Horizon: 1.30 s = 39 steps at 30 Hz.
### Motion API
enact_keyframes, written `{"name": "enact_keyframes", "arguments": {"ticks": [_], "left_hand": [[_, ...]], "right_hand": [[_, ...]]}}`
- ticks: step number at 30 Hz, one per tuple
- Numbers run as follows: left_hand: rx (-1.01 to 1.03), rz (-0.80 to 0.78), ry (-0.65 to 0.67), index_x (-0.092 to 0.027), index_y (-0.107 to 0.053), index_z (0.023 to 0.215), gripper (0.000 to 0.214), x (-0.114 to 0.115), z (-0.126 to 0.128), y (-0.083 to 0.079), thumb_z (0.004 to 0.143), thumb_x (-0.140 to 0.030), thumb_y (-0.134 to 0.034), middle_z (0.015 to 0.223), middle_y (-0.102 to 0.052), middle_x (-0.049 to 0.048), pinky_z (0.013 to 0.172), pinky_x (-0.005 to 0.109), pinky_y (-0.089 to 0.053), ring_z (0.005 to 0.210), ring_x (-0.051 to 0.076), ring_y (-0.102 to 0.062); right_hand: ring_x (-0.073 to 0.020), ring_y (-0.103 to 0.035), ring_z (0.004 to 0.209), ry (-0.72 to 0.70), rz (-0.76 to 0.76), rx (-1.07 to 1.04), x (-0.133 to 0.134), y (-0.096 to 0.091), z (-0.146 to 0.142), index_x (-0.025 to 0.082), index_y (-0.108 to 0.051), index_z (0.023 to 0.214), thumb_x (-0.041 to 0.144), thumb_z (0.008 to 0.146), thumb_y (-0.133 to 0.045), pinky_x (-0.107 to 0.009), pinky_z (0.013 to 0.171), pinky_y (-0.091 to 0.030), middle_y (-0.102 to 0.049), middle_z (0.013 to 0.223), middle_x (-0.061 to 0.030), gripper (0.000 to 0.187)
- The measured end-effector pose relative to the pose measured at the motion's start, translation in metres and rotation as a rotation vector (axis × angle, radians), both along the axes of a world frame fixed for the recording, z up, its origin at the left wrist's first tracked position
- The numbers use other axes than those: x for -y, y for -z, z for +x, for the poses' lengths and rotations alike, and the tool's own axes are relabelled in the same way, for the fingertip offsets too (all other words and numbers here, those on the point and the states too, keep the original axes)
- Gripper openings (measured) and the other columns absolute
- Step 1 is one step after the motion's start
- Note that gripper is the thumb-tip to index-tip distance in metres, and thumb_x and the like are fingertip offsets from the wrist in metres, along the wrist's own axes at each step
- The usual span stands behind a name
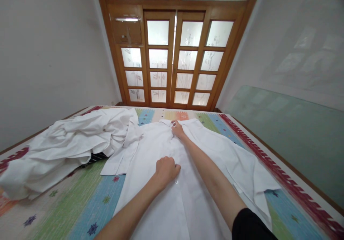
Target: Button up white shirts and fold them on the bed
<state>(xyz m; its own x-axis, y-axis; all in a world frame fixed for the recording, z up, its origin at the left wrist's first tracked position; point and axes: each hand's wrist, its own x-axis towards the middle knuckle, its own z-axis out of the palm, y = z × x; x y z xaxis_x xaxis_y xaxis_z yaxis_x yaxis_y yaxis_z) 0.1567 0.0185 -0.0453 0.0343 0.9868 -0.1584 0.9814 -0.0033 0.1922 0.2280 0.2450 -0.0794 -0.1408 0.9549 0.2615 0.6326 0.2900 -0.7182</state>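
Observation:
A white short-sleeved shirt [153, 143] lies spread front up on a patterned cover, its collar at the far end. My right hand [177, 129] reaches up to the collar area, its fingers pinched on the fabric at the top of the front opening. Lower down, my left hand [167, 169] is closed in a fist-like grip over the front placket. The cloth between its fingers is mostly hidden. A small pale mark, perhaps a button [176, 182], shows on the placket just below it.
A crumpled heap of white garments [80, 136] lies to the left, with a dark striped piece [96, 156] under it. The multicoloured cover [88, 193] has a red border at right. Beyond stand wooden glazed doors [173, 60]; a pale green headboard-like panel [290, 132] is at right.

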Motion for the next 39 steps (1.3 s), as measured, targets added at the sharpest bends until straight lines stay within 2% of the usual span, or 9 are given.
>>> {"name": "enact_keyframes", "arguments": {"ticks": [4,9,15,18,22,26,32,36,39], "left_hand": [[0.022,-0.028,0.003,-0.01,-0.072,0.098,0.04,0.0,-0.002,-0.006,0.085,-0.032,-0.042,0.098,-0.071,0.02,0.075,0.034,-0.048,0.095,0.028,-0.068],[0.083,-0.009,0.14,-0.013,-0.069,0.088,0.035,0.008,0.0,-0.006,0.09,-0.03,-0.039,0.093,-0.072,0.0162,0.075,0.033,-0.047,0.089,0.026,-0.068],[0.09,0.154,0.328,-0.014,-0.062,0.099,0.036,0.064,0.007,0.006,0.091,-0.042,-0.041,0.103,-0.066,0.0142,0.086,0.04,-0.047,0.1,0.028,-0.061],[0.098,0.038,0.394,-0.012,-0.065,0.1,0.052,0.102,0.01,0.009,0.08,-0.058,-0.051,0.109,-0.064,0.0173,0.092,0.049,-0.046,0.108,0.035,-0.057],[0.041,-0.276,0.242,-0.008,-0.068,0.106,0.051,0.132,0.014,0.008,0.078,-0.048,-0.053,0.107,-0.066,0.0226,0.084,0.051,-0.049,0.101,0.038,-0.062],[0.005,-0.366,0.205,-0.008,-0.071,0.103,0.041,0.135,0.016,0.003,0.078,-0.031,-0.048,0.101,-0.07,0.022,0.084,0.049,-0.05,0.098,0.037,-0.066],[-0.002,-0.463,0.371,-0.007,-0.072,0.105,0.04,0.131,0.015,0.009,0.082,-0.031,-0.049,0.103,-0.069,0.0245,0.081,0.05,-0.052,0.1,0.039,-0.066],[-0.005,-0.378,0.449,-0.01,-0.073,0.098,0.037,0.132,0.014,0.015,0.086,-0.037,-0.05,0.095,-0.072,0.0219,0.077,0.048,-0.053,0.093,0.036,-0.068],[0.02,-0.249,0.502,-0.011,-0.072,0.09,0.045,0.128,0.012,0.007,0.089,-0.047,-0.045,0.087,-0.072,0.0198,0.074,0.048,-0.053,0.085,0.034,-0.069]], "right_hand": [[-0.015,-0.062,0.088,-0.043,0.007,0.01,0.003,-0.001,0.004,0.015,-0.067,0.103,0.001,0.073,-0.04,-0.025,0.087,-0.045,-0.07,0.103,-0.005,0.042],[-0.0179,-0.058,0.107,-0.114,0.047,0.266,0.008,-0.003,0.006,0.016,-0.065,0.119,0.006,0.081,-0.042,-0.028,0.098,-0.039,-0.067,0.118,-0.0074,0.045],[-0.0265,-0.045,0.126,-0.18,0.053,0.573,0.016,-0.005,0.012,0.021,-0.057,0.131,0.024,0.094,-0.037,-0.042,0.102,-0.036,-0.056,0.136,-0.0086,0.042],[-0.0284,-0.04,0.132,-0.203,0.048,0.614,0.019,-0.005,0.015,0.022,-0.053,0.136,0.029,0.096,-0.033,-0.047,0.104,-0.034,-0.041,0.149,-0.0098,0.045],[-0.0304,-0.023,0.142,-0.209,0.055,0.619,0.024,-0.006,0.017,0.022,-0.054,0.134,0.037,0.097,-0.032,-0.051,0.107,-0.028,-0.019,0.159,-0.0078,0.046],[-0.0286,-0.015,0.145,-0.231,0.04,0.671,0.028,-0.005,0.015,0.024,-0.049,0.139,0.038,0.098,-0.028,-0.051,0.108,-0.025,-0.014,0.16,-0.0063,0.047],[-0.0268,-0.021,0.144,-0.217,0.038,0.748,0.03,-0.001,0.012,0.022,-0.038,0.146,0.038,0.1,-0.022,-0.046,0.111,-0.021,-0.021,0.158,-0.008,0.051],[-0.0274,-0.024,0.143,-0.218,0.078,0.772,0.031,0.002,0.013,0.022,-0.036,0.147,0.039,0.1,-0.023,-0.043,0.112,-0.022,-0.024,0.157,-0.0089,0.052],[-0.0272,-0.024,0.143,-0.222,0.116,0.773,0.032,0.002,0.02,0.021,-0.036,0.147,0.039,0.1,-0.024,-0.041,0.112,-0.022,-0.027,0.157,-0.0092,0.052]]}}
